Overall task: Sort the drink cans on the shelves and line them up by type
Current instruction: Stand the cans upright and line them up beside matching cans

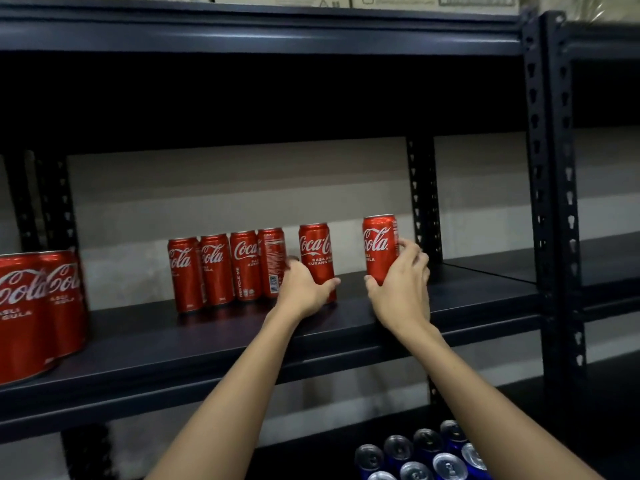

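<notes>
Head view: the left hand (304, 289) grasps a red cola can (316, 258) standing on the dark shelf (207, 337), just right of a row of four cans (227, 268). The right hand (401, 282) grips another red can (380, 247) farther right, lifted slightly; blue cans (422, 452) sit on the shelf below.

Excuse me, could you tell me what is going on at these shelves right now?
A person is lining up red cola cans on a dark metal shelf. The left hand grips one can beside a row of four, and the right hand holds another can further right. Blue cans sit on the shelf below.
</notes>
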